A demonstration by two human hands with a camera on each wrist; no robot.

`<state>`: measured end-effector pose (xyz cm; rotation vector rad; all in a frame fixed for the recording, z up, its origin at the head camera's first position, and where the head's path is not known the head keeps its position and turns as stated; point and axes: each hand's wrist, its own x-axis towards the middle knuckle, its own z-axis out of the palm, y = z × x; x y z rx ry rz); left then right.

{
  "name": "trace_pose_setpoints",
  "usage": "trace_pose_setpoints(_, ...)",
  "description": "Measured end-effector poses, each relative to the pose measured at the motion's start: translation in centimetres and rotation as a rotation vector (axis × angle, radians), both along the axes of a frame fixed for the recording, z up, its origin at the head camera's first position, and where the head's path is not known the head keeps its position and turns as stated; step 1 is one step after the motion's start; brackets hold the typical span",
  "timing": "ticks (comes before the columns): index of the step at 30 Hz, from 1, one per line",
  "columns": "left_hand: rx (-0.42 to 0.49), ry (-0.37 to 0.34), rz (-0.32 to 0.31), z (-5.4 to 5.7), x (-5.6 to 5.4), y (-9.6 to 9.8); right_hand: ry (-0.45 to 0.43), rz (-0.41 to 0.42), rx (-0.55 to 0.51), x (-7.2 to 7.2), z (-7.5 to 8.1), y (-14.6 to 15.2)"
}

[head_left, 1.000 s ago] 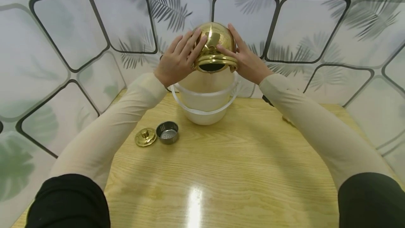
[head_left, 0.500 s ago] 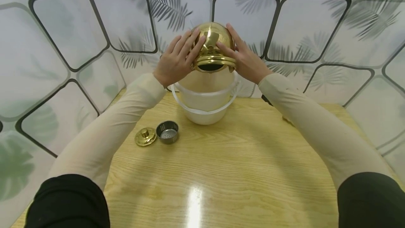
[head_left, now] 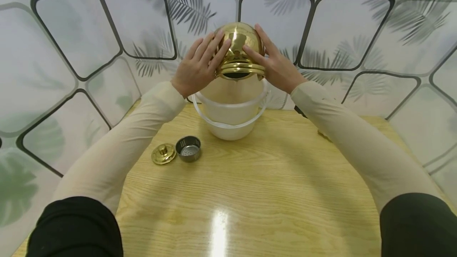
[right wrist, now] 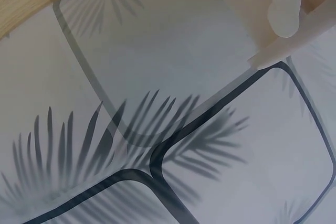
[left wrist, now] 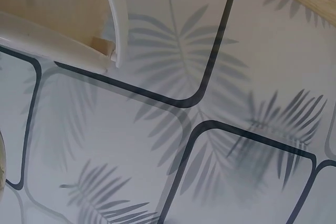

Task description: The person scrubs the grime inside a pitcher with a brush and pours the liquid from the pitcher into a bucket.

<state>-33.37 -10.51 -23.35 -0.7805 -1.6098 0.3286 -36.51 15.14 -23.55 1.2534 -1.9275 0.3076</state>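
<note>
A shiny gold teapot (head_left: pixel 240 45) is held tilted, its dark open mouth facing down, above a white plastic bucket (head_left: pixel 230 132). My left hand (head_left: pixel 200 64) grips the pot's left side, fingers spread over its round body. On the opposite side, my right hand (head_left: pixel 276 64) grips it with fingers and thumb. Brownish colour shows inside the bucket, whose handle hangs down in front. The gold lid (head_left: pixel 163 153) lies on the table to the left, beside a perforated metal strainer basket (head_left: pixel 188 148). Both wrist views catch the bucket's rim (left wrist: pixel 79 51) but no hand.
The wooden table (head_left: pixel 250 193) reaches back to a patterned wall (head_left: pixel 275 19) with leaf prints and dark outlines, close behind the bucket. Something small and pale (head_left: pixel 324 135) is partly hidden behind the right forearm.
The teapot and both hands have risen very slightly, and the pot's dark mouth shows a little less. The bucket, lid and strainer basket stay put.
</note>
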Motion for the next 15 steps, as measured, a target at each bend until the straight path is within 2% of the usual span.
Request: trace_pose_setpoints(15,-0.004,0.01,0.001,0.24,0.27,-0.03,0.031,-0.011,0.001,0.36,0.34,0.13)
